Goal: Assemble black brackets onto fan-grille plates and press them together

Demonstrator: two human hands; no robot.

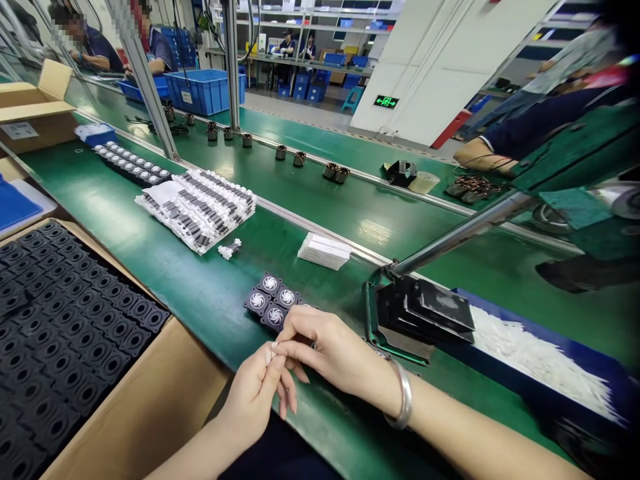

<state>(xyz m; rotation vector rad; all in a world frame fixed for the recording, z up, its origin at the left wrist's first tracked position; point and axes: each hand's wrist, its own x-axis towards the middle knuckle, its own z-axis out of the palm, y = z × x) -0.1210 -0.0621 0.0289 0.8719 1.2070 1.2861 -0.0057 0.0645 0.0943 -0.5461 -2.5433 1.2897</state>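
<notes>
Left hand (256, 381) and right hand (333, 348) meet at a small white piece (271, 354)

The left hand pinches the piece between thumb and forefinger, above the near edge of the green worktop (215, 303). The right hand's thumb and forefinger draw close together at its upper end; whether they grip it too, I cannot tell. Just beyond lie black square fans (277, 315) with white swirl centres, partly hidden by the right hand. A cardboard box (145, 400) of black square frames (65, 333) stands at the near left; a blue tray (493, 373) of white strips (535, 357) lies right.
</notes>
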